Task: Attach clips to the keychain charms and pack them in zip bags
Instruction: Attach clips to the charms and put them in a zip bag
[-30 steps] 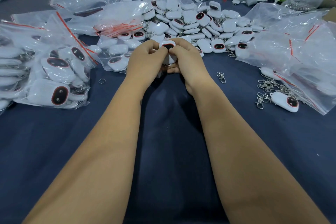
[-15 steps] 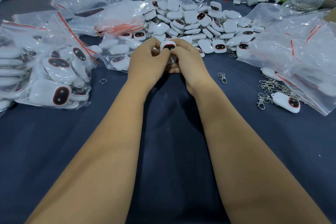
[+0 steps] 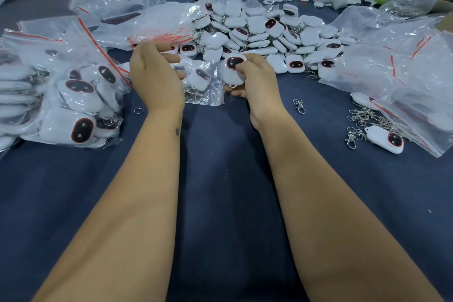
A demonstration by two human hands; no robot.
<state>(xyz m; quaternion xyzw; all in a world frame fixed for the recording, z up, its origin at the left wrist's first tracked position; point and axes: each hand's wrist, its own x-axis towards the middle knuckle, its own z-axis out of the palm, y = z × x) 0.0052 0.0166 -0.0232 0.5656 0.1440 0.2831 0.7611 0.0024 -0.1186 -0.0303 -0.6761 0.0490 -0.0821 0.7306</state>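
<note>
Navy cloth covers the counter (image 3: 220,203) nearest the camera. Farther on, the right hand (image 3: 255,81) grips a white charm (image 3: 234,68) between curled fingers, its dark face up. Beside it, the left hand (image 3: 154,76) hovers with relaxed fingers over a small zip bag (image 3: 206,86). Beyond lies a heap of charms (image 3: 264,32).

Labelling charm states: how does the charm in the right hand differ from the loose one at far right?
The held charm is gripped upright off the table by the right hand; the loose charm lies flat on the cloth, untouched. The loose charm lies beside a clip pile; the held one doesn't. Both are white with dark, red-rimmed faces.
</note>
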